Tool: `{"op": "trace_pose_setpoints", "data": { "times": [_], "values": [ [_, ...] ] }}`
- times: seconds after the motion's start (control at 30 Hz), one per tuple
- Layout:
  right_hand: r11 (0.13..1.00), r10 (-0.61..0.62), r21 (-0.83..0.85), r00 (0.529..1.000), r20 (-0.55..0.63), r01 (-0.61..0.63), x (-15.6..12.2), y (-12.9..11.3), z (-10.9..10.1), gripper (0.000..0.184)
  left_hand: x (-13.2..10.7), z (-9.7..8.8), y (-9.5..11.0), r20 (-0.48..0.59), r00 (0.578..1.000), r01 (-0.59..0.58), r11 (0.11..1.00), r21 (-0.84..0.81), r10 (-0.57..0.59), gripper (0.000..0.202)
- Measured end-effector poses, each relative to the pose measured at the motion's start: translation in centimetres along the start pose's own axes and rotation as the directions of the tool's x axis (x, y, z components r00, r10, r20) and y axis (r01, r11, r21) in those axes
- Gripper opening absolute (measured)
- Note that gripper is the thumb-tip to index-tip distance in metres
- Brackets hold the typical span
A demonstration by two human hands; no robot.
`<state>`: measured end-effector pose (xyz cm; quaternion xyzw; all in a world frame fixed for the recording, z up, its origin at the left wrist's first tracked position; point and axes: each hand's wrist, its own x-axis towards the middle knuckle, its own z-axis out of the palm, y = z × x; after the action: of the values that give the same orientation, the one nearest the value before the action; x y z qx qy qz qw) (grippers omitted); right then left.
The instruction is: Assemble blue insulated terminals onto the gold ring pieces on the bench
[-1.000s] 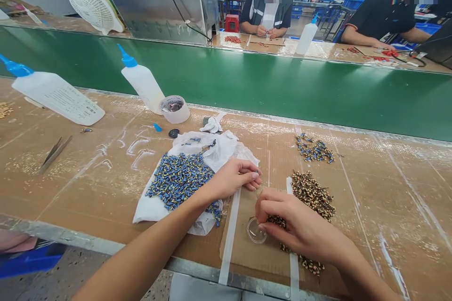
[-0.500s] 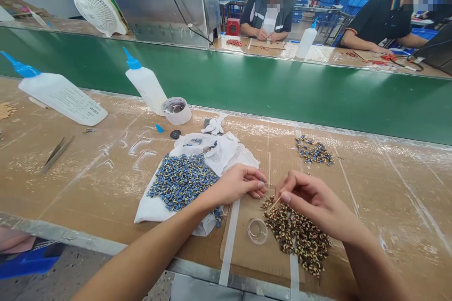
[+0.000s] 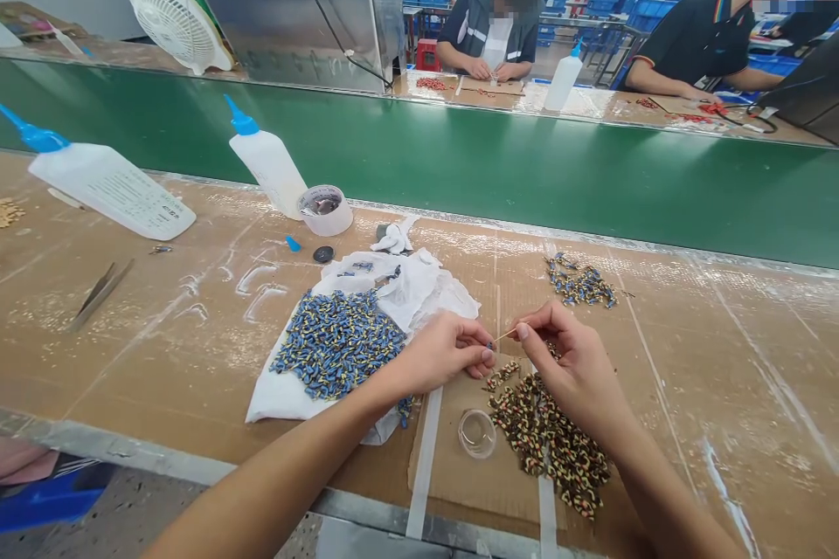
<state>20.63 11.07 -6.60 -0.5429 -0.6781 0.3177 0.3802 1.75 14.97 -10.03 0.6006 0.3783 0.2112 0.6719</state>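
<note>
My left hand (image 3: 452,351) is closed in a pinch on a tiny blue piece (image 3: 488,347), mostly hidden by the fingertips. A thin wooden stick, like a toothpick (image 3: 505,335), is pinched in my right hand (image 3: 557,354); its tip meets the fingers of my left hand at the blue piece. Below my right hand lies a pile of small dark brown and cream pieces (image 3: 551,437). Beside that pile stands a small clear round dish (image 3: 477,434). Left of my hands, many small blue and yellow pieces (image 3: 337,341) are heaped on a white plastic bag (image 3: 275,397).
A smaller blue and yellow pile (image 3: 580,281) lies at the back right. White bottles with blue nozzles (image 3: 268,166), a tape roll (image 3: 325,210) and tweezers (image 3: 101,295) are on the left. Beyond the green belt (image 3: 426,148), people (image 3: 491,26) sit working.
My right hand has raised the toothpick from the brown pile and brought its tip to the piece in my left hand. My left hand has hardly moved. The view has shifted slightly.
</note>
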Motion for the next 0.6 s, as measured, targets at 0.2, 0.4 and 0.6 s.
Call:
{"op": "trace_pose_setpoints", "data": {
  "times": [0.2, 0.4, 0.6],
  "values": [
    [1.0, -0.003, -0.029, 1.0, 0.016, 0.003, -0.03, -0.01, 0.09, 0.011, 0.0, 0.11, 0.11, 0.002, 1.0, 0.025, 0.999, -0.044, -0.025, 0.017],
    [0.999, -0.002, -0.047, 0.999, 0.044, 0.004, 0.03, 0.06, 0.15, 0.011, -0.09, 0.23, 0.45, 0.003, 1.0, 0.022, 0.999, -0.031, -0.022, 0.016],
    [0.999, -0.023, -0.043, 0.998, 0.054, 0.025, 0.21, 0.03, 0.42, 0.009, -0.09, 0.14, 0.26, 0.001, 1.0, 0.02, 1.0, 0.009, -0.02, 0.018]
  ]
}}
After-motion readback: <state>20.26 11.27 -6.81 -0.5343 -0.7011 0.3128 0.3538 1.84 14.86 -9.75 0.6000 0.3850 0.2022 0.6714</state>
